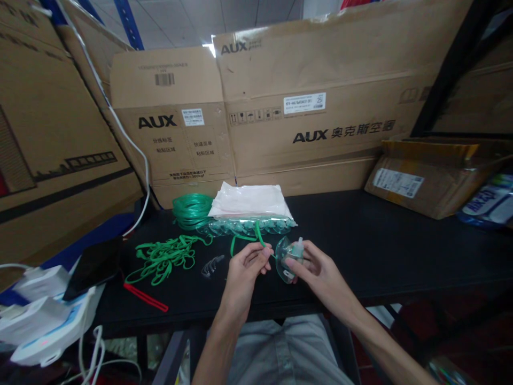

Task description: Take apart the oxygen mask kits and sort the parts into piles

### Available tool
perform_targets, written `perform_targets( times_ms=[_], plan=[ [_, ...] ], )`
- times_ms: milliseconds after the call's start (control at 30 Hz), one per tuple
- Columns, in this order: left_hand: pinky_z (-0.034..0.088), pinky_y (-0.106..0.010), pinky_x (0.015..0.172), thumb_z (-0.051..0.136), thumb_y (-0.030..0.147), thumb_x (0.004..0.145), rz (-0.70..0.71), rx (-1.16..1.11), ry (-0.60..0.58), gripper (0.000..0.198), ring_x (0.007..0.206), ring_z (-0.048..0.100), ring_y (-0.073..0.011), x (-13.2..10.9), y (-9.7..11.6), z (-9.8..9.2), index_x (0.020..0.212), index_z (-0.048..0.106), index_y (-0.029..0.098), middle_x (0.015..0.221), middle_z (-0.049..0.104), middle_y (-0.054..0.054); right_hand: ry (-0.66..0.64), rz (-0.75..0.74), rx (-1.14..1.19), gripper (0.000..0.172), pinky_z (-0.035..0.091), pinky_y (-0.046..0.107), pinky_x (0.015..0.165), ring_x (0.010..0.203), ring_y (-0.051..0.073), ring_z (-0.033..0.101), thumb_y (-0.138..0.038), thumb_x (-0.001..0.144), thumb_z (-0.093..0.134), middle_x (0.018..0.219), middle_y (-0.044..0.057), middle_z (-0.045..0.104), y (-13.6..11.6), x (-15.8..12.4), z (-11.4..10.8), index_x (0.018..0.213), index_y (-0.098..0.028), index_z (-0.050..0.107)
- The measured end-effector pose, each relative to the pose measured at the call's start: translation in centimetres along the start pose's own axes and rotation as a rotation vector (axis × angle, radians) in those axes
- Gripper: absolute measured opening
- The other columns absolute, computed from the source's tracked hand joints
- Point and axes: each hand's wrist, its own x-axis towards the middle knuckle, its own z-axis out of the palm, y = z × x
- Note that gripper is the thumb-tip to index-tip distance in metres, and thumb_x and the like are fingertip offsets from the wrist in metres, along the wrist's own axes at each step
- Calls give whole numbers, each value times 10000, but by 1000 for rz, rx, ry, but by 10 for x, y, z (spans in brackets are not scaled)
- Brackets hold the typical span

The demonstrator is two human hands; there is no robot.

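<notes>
A clear green-tinted breathing mask (283, 255) is held in my right hand (316, 266), whose fingers wrap round its body and pale connector. Close beside it, my left hand (252, 260) pinches a green elastic strap (259, 235). The strap loops up behind the fingers and runs toward the mask's edge; whether it is attached there I cannot tell. A few clear curved pieces (211, 266) lie on the black table to the left of my left hand. Behind my hands sits a row of more green masks (248, 226), with white bags (251, 201) on top.
A tangle of green straps (166, 258) and a coil of green tubing (192, 210) lie on the black table (340, 235). A phone (96, 267), red cord (146, 298) and power strip (60, 326) are at left. Large cardboard (264, 144) stands behind; a cardboard box (425, 176) is at right.
</notes>
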Motion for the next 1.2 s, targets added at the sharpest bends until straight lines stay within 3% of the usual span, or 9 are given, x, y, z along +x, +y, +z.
perform_targets(
  times_ms=[133, 367, 600, 1200],
  plan=[
    [416, -168, 584, 863, 363, 710, -5, -17, 13, 291, 615, 528, -65, 0, 1, 0, 875, 771, 142, 773, 689, -23, -6, -10, -11, 286, 569, 218, 622, 737, 112, 638, -385, 848, 756, 965, 3, 653, 6, 1, -1, 980, -213, 570],
    [418, -165, 593, 860, 352, 719, -12, -32, 33, 290, 631, 542, -64, -1, 1, 1, 892, 772, 137, 796, 702, -34, 12, 14, -67, 381, 599, 243, 644, 725, 127, 657, -379, 781, 811, 893, -8, 646, 7, 0, -1, 999, -213, 547],
    [427, -174, 601, 864, 342, 708, -15, -29, 41, 284, 631, 549, -70, -2, 2, 1, 876, 774, 132, 808, 719, -44, 29, 8, 23, 395, 633, 264, 660, 749, 139, 686, -364, 757, 831, 944, -4, 659, 4, 0, 0, 988, -214, 547],
    [416, -189, 579, 857, 326, 699, 4, 26, 43, 254, 626, 555, -84, -1, -1, 2, 856, 787, 138, 788, 722, -42, 78, -39, -27, 405, 629, 291, 678, 750, 167, 705, -387, 759, 830, 936, 5, 684, 6, -3, 1, 1012, -226, 559]
  ],
)
